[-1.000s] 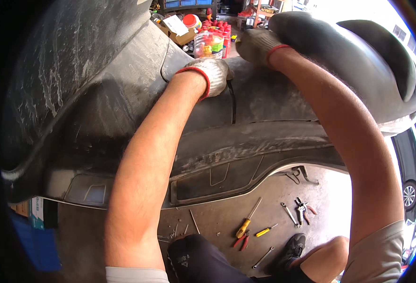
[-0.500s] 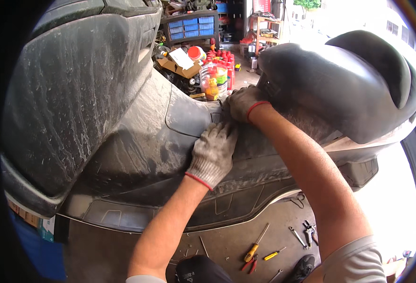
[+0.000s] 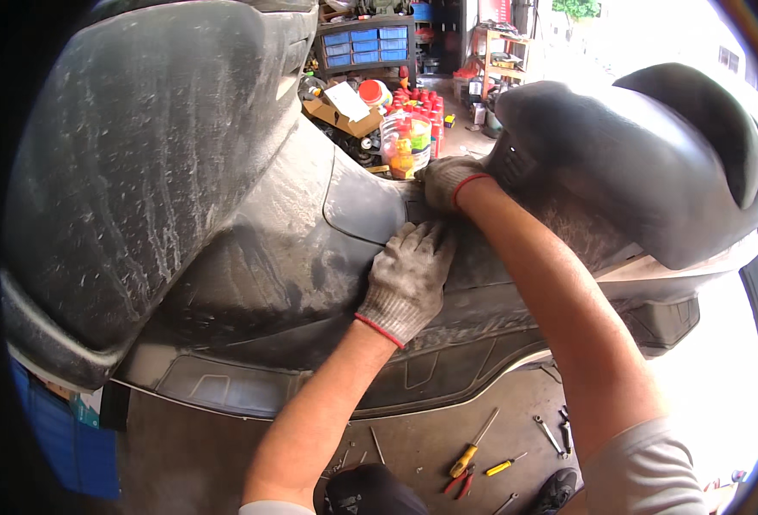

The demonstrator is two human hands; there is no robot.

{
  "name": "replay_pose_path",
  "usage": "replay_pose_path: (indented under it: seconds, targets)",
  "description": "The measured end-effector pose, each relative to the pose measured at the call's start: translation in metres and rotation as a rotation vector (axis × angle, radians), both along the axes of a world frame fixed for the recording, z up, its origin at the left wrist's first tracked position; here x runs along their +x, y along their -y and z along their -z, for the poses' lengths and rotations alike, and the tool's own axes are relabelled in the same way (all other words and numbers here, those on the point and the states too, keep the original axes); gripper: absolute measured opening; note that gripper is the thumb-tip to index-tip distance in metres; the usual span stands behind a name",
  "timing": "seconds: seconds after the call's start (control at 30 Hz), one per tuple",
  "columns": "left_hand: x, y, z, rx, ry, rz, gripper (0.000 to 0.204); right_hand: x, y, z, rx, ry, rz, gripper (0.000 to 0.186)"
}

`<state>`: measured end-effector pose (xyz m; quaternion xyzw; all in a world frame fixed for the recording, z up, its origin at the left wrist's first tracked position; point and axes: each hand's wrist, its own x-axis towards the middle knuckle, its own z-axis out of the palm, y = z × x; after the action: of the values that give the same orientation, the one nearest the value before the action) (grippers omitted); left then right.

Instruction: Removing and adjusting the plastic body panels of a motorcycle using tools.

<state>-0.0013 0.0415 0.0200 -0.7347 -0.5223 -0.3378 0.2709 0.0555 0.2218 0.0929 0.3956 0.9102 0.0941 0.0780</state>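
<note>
The gloved left hand [image 3: 409, 270] lies back-up on the dark scooter body [image 3: 482, 266], fingers pointing forward and close together; whether they grip anything underneath cannot be told. Just beyond it and to its right, the right hand [image 3: 452, 182] is bent over the body's far edge, its fingertips hidden, so its hold cannot be told either. The scooter runs beneath both hands and out to either side, and the spot they touch looks like the unfinished part. Just left of the hands, a smooth panel [image 3: 363, 206] lies in its outline and seems fully seated; right of them, the rounded black seat [image 3: 602, 163] appears fitted too. Nothing has visibly been lifted away from the scooter. On the floor, well below the hands, lie a yellow-handled screwdriver [image 3: 462, 462], red-handled pliers [image 3: 459, 482], a smaller yellow screwdriver [image 3: 501, 467] and a wrench [image 3: 551, 436]. Some tiny loose pieces there may be removed fasteners, though where they belong is unclear. Past the hands are red-capped bottles [image 3: 430, 107] and a cardboard box [image 3: 355, 120], and farther off, blue drawers [image 3: 364, 47].
</note>
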Motion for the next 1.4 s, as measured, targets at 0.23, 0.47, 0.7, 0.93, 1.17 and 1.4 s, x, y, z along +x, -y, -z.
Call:
replay_pose_path:
  seconds: [0.23, 0.47, 0.7, 0.93, 1.17, 1.4]
  targets:
    - [-0.012, 0.025, 0.006, 0.047, -0.049, 0.090, 0.032, -0.010, -0.038, 0.008, 0.015, -0.065, 0.035, 0.042]
    - [-0.018, 0.026, 0.018, 0.126, -0.073, 0.108, 0.027, -0.001, -0.011, 0.011, -0.012, -0.050, 0.047, 0.047]
    - [-0.021, 0.025, 0.020, 0.186, -0.094, 0.040, 0.024, 0.107, 0.104, 0.037, 0.274, -0.225, -0.309, 0.053]
    - [0.008, 0.021, 0.003, 0.023, -0.017, -0.090, 0.019, 0.290, 0.304, 0.073, -0.717, 0.098, -0.319, 0.045]
    - [0.049, -0.085, -0.028, -0.390, 0.196, -0.128, 0.053, 0.322, 0.345, 0.121, -0.875, 0.079, -0.470, 0.045]
    - [0.017, -0.142, -0.026, -0.452, 0.169, -0.047, 0.043, 0.332, 0.288, 0.117, -1.003, 0.032, -0.385, 0.049]
